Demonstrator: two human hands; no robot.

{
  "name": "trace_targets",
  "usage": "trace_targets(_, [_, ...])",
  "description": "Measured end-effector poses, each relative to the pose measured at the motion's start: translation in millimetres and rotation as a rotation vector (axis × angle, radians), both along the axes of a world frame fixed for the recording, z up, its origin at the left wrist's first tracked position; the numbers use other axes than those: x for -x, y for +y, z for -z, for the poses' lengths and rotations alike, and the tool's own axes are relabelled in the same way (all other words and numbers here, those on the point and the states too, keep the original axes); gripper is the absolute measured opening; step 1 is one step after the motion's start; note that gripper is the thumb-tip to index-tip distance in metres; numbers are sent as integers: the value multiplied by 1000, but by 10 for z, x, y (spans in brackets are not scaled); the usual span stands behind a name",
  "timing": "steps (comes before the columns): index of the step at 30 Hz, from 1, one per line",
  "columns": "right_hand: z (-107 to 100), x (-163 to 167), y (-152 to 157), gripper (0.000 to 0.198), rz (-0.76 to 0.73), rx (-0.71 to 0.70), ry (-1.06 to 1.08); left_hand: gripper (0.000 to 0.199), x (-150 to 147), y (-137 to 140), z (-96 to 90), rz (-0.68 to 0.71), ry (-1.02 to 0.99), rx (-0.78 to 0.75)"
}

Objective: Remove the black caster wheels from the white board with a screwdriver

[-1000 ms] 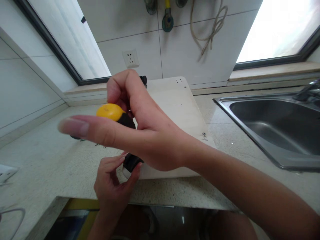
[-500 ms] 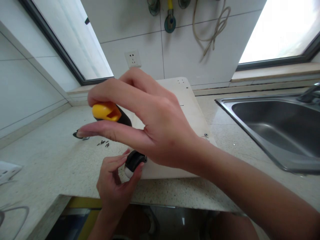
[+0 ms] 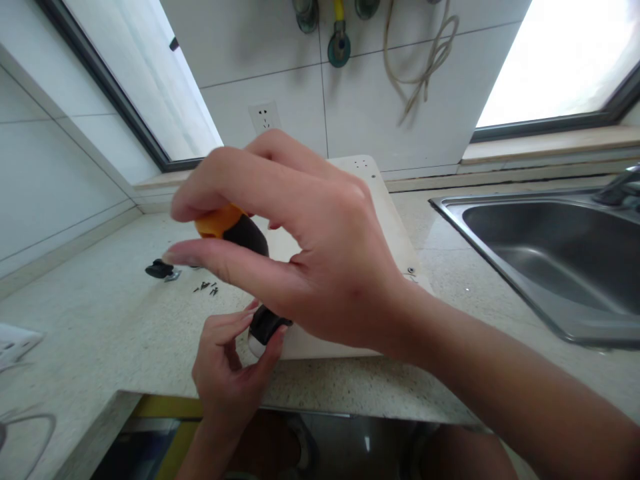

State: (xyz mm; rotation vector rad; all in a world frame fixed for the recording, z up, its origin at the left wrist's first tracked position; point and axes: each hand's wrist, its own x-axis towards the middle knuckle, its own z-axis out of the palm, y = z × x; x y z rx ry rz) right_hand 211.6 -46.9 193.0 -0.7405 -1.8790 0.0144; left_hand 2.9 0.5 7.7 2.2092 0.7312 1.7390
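Note:
My right hand [image 3: 320, 247] is curled round the yellow-and-black handle of a screwdriver [image 3: 246, 233], thumb below and fingers above. The screwdriver's shaft and tip are hidden behind that hand. Lower down, my left hand [image 3: 233, 373] pinches a black caster [image 3: 265, 325] with a pale lower part, between thumb and fingers. This caster sits at the near left corner of a white board [image 3: 330, 343], which lies on the counter partly covered by my right hand and forearm. Left of the board, a second black caster [image 3: 160, 269] with a metal plate rests near several small dark screws [image 3: 206, 287].
A steel sink [image 3: 555, 247] with a tap [image 3: 620, 187] is set into the speckled counter [image 3: 125, 320] on the right. On the tiled wall behind are a socket [image 3: 264, 117], pipe fittings and a looped cord [image 3: 435, 60]. A white power strip [image 3: 17, 343] lies at far left.
My right hand has turned slightly and the screwdriver handle has tilted and shifted right. Its thumb has moved off the loose caster, which now shows fully. My left hand stays in place.

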Motion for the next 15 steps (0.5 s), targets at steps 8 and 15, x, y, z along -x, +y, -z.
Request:
trace_targets(8, [-18,-16,45,19,-29,115,-35,41,-12,-12,-8,-34,11,35])
trace_targets(15, [-40,41,-33,30,-15,164,91,42,50,-18,73,10,32,113])
